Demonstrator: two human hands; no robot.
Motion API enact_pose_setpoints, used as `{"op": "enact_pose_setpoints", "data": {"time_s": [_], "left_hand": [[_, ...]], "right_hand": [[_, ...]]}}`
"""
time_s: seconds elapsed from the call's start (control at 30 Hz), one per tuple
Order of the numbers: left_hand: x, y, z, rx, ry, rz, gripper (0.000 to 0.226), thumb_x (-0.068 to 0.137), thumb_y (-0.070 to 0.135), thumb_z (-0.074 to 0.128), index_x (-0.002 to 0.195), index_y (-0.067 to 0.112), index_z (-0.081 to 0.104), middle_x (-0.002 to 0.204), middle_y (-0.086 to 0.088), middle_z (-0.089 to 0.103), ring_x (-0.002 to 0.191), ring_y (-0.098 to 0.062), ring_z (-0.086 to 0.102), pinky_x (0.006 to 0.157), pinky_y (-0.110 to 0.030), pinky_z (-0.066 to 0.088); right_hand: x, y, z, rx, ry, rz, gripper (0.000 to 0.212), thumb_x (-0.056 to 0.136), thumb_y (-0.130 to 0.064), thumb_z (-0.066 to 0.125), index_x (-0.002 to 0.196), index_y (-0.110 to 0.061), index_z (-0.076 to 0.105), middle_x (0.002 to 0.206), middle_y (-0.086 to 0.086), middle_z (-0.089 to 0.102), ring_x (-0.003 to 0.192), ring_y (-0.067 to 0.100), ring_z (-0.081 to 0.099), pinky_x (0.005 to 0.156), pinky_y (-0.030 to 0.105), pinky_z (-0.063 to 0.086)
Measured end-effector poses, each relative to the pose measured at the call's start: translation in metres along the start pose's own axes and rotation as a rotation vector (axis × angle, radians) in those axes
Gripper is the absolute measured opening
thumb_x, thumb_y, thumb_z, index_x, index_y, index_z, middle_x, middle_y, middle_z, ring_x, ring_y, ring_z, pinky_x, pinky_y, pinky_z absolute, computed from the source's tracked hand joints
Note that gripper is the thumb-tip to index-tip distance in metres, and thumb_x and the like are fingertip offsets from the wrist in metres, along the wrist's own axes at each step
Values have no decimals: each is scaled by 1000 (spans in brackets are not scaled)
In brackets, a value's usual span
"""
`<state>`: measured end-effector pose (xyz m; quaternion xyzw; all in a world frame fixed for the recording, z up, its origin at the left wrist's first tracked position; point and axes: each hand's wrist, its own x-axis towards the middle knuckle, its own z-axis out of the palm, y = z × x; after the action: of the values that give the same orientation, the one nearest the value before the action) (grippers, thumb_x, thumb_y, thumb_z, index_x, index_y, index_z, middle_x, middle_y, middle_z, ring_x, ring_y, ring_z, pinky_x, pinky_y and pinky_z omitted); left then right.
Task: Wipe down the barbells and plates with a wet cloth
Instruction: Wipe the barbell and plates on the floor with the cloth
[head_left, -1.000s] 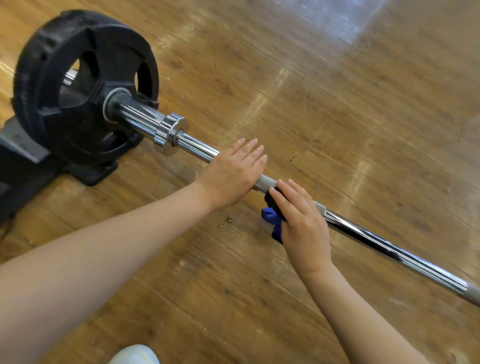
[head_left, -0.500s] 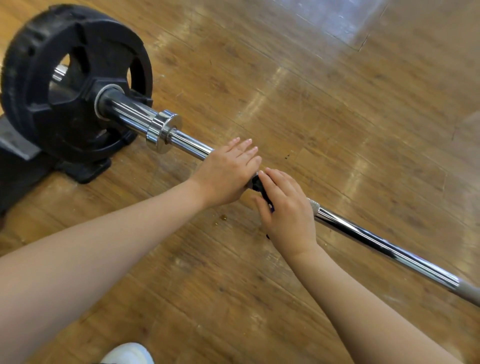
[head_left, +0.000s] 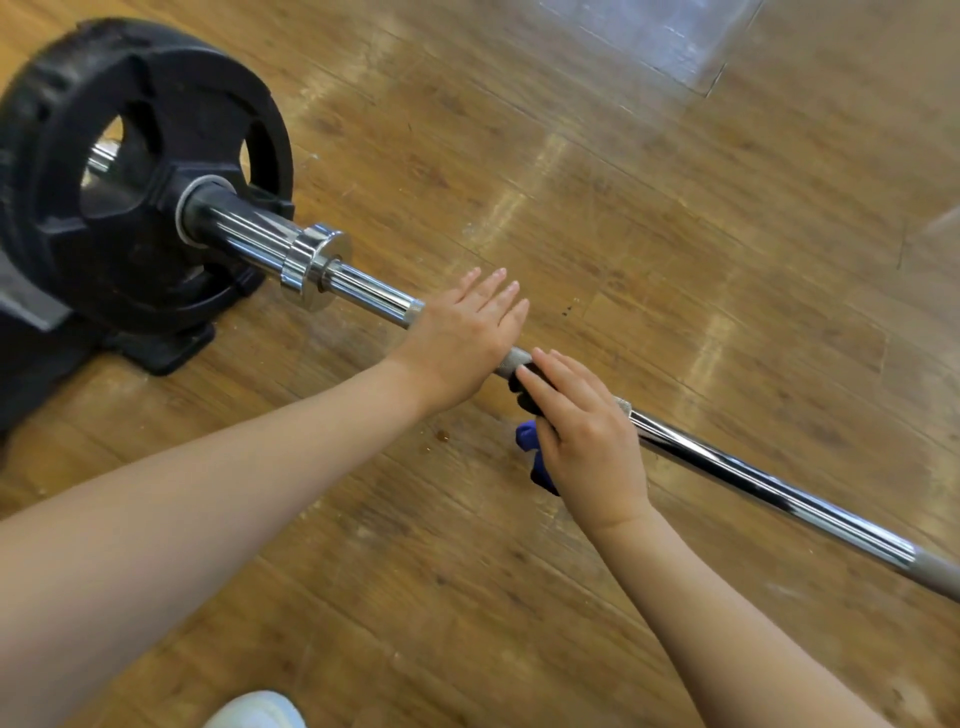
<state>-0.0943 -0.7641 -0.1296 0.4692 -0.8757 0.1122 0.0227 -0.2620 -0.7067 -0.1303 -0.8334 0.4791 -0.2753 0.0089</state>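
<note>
1. The long chrome steel barbell (head_left: 753, 480) runs on a slant from the upper left to the lower right edge, above the glossy brown wooden plank floor (head_left: 675, 234).
2. At its upper-left end sits the black round rubber weight plate (head_left: 140, 171) with cut-out grip holes, threaded on the thick sleeve, with the shiny chrome collar (head_left: 311, 265) just inside it.
3. That plate stands beside a low black base block (head_left: 166, 345) on the floor.
4. The left hand (head_left: 460, 345) lies flat over the bar just past the collar, fingers straight and close together, palm pressing down on the shaft.
5. The right hand (head_left: 587, 436) sits right beside it on the grey knurled stretch, fingers curled over the bar and wrapped on the dark blue-and-black cloth (head_left: 532, 441).
6. The cloth is bunched under that palm; a blue fold pokes out below the thumb side and a black part shows at the fingertips, against the bar.
7. The two hands are almost touching.
8. A white shoe toe (head_left: 254, 711) peeks in at the bottom edge.
</note>
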Motion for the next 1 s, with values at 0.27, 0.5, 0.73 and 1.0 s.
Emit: {"op": "enact_pose_setpoints", "data": {"time_s": [0.27, 0.5, 0.73, 1.0], "left_hand": [[26, -3, -19, -104, -473, 22, 50, 93, 4, 44, 141, 16, 39, 155, -5, 25, 146, -20, 12, 118, -35, 14], [3, 5, -8, -40, -161, -18, 56, 74, 6, 69, 128, 2, 55, 132, -17, 56, 126, -32, 50, 107, -48, 34], [6, 13, -4, -48, -79, 13, 46, 83, 12, 32, 109, 2, 69, 110, -16, 69, 107, -31, 64, 91, -47, 49], [14, 11, -9, -203, -200, -4, 54, 90, 0, 40, 142, 13, 39, 151, -8, 34, 143, -22, 22, 115, -34, 18]], "right_hand": [[3, -10, -3, 16, 73, 124, 34, 81, -6, 44, 101, 0, 72, 108, 16, 68, 103, 34, 65, 95, 28, 42], [-14, 5, -11, -27, 60, 153, 35, 80, -3, 46, 105, 1, 71, 112, 17, 67, 105, 35, 63, 98, 30, 41], [5, -11, 2, 1, -6, 139, 35, 79, 1, 49, 105, 0, 71, 112, 16, 67, 107, 34, 63, 99, 30, 41], [-12, -4, -13, -56, 81, 266, 37, 81, -8, 43, 101, -4, 73, 107, 14, 69, 99, 31, 67, 90, 33, 45]]}}
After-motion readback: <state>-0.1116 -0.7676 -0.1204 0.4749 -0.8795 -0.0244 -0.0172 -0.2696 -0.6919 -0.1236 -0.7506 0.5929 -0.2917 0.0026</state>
